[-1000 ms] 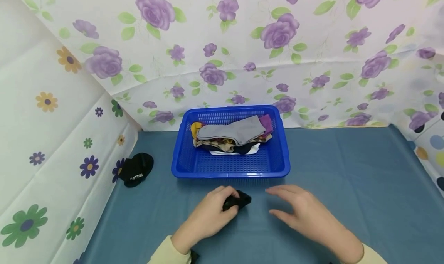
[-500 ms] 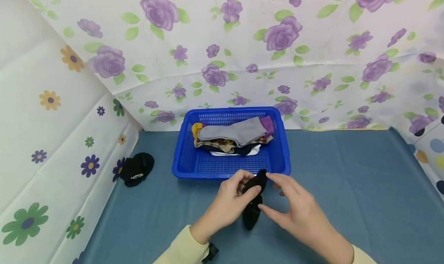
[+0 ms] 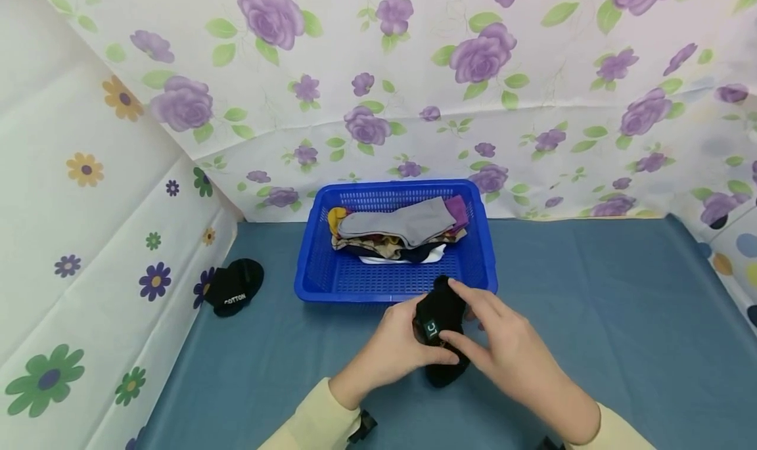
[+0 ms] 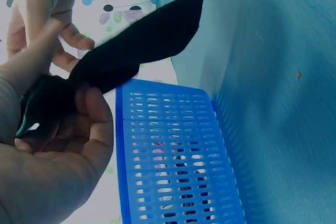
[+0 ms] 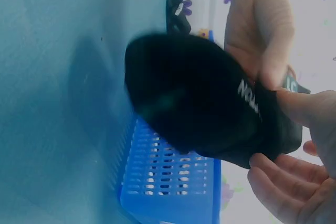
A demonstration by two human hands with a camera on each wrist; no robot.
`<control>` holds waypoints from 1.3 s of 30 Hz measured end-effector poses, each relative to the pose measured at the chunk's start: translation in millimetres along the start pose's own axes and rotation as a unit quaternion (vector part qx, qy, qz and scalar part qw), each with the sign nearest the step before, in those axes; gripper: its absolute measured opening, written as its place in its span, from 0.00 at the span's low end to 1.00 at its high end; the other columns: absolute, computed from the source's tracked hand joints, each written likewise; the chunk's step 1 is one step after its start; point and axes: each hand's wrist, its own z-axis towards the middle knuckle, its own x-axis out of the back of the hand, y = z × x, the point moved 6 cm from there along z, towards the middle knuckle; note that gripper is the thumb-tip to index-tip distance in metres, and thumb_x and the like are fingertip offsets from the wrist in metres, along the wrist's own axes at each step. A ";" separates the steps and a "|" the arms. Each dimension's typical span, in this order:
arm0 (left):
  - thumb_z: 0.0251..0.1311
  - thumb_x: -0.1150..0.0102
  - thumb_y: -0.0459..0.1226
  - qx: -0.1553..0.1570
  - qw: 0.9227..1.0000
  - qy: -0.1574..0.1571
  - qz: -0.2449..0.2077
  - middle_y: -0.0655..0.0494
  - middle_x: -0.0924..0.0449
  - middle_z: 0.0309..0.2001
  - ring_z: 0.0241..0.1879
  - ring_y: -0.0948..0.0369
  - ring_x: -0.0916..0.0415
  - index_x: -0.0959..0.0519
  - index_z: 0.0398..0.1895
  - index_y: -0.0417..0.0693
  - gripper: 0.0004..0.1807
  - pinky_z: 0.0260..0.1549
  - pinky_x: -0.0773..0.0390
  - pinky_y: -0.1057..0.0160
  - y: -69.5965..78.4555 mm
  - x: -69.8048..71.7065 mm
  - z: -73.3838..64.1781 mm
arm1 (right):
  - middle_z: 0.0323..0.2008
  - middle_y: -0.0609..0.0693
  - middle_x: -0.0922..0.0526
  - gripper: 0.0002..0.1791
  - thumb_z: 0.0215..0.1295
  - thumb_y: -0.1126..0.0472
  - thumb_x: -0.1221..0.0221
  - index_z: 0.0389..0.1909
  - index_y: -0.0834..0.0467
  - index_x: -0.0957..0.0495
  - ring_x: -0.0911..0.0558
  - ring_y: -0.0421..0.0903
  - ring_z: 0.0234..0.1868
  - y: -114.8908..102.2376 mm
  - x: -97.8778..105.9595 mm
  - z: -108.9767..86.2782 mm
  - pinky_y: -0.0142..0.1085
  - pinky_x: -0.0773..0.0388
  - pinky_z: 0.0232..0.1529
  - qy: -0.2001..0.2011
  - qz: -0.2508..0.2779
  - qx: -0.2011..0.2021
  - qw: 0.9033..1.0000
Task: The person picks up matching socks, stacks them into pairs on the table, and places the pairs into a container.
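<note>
A black sock (image 3: 442,309) with pale lettering is held up just in front of the blue basket. My left hand (image 3: 390,348) grips it from the left, thumb on the near side and fingers curled behind. From the right, my right hand (image 3: 508,345) pinches the sock between thumb and fingers. In the left wrist view the left fingers (image 4: 97,124) curl round its bunched part, while a long flap sticks out. White letters show on the sock (image 5: 194,93) in the right wrist view, and its wide end hangs free and blurred.
Behind the hands stands the blue plastic basket (image 3: 349,297). Folded socks lie in it, a grey sock (image 3: 396,226) on top. Another black sock (image 3: 233,289) marked COTTON lies at the left by the flowered wall cover (image 3: 118,240). A blue-grey cloth (image 3: 579,318) covers the table.
My left hand has lifted the black sock and moved right. The right hand came in to take hold of it too. The sock has turned, so its lettering now shows.
</note>
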 end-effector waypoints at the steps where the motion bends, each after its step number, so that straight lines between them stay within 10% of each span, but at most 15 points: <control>1: 0.45 0.28 0.46 -0.003 1.000 0.000 0.007 0.67 0.21 0.46 0.44 0.70 0.22 0.28 0.53 0.66 0.29 0.42 0.22 0.68 0.3 -0.3 0.4 | 0.55 0.45 0.25 0.43 0.53 0.48 0.33 0.69 0.44 0.41 0.19 0.35 0.38 0.2 0.3 1.1 0.30 0.21 0.32 -0.003 -0.005 -0.002 1.000; 9: 0.59 0.41 0.38 -0.044 0.997 -0.014 0.066 0.67 0.20 0.43 0.42 0.73 0.22 0.23 0.47 0.62 0.14 0.40 0.23 0.71 7.0 -3.8 2.7 | 0.64 0.42 0.34 0.37 0.53 0.42 0.35 0.65 0.38 0.36 0.32 0.28 0.20 -1.8 1.1 8.1 0.23 0.35 0.19 -0.026 -0.025 0.022 0.999; 15: 0.57 0.37 0.43 -0.052 0.997 -0.014 0.056 0.69 0.19 0.43 0.42 0.73 0.22 0.21 0.44 0.65 0.11 0.41 0.23 0.71 4.8 -2.3 2.5 | 0.52 0.45 0.23 0.19 0.54 0.65 0.35 0.46 0.46 0.20 0.27 0.30 0.25 -10.0 16.0 7.8 0.19 0.36 0.23 0.033 0.078 0.093 0.992; 27: 0.61 0.43 0.49 -0.020 0.997 0.020 0.077 0.65 0.21 0.31 0.31 0.68 0.26 0.20 0.33 0.60 0.07 0.32 0.25 0.69 0.0 20.6 -1.5 | 0.24 0.44 0.22 0.14 0.56 0.79 0.45 0.36 0.58 0.20 0.26 0.32 0.19 -1.6 53.5 10.1 0.25 0.27 0.23 0.104 0.235 0.016 0.966; 34: 0.62 0.49 0.55 0.002 0.995 0.003 0.100 0.59 0.41 0.20 0.18 0.65 0.41 0.31 0.25 0.54 0.17 0.20 0.35 0.68 -1.2 26.0 -3.4 | 0.35 0.38 0.20 0.22 0.42 0.64 0.27 0.39 0.45 0.20 0.23 0.33 0.35 19.0 43.0 6.6 0.22 0.28 0.36 0.085 0.118 -0.032 0.989; 39: 0.52 0.35 0.51 0.010 0.994 -0.009 0.108 0.67 0.25 0.29 0.29 0.68 0.29 0.23 0.32 0.62 0.09 0.31 0.26 0.67 -5.8 32.5 -5.4 | 0.50 0.37 0.22 0.39 0.39 0.61 0.25 0.57 0.39 0.27 0.23 0.34 0.47 27.4 42.3 7.7 0.28 0.24 0.42 0.005 0.055 -0.055 0.997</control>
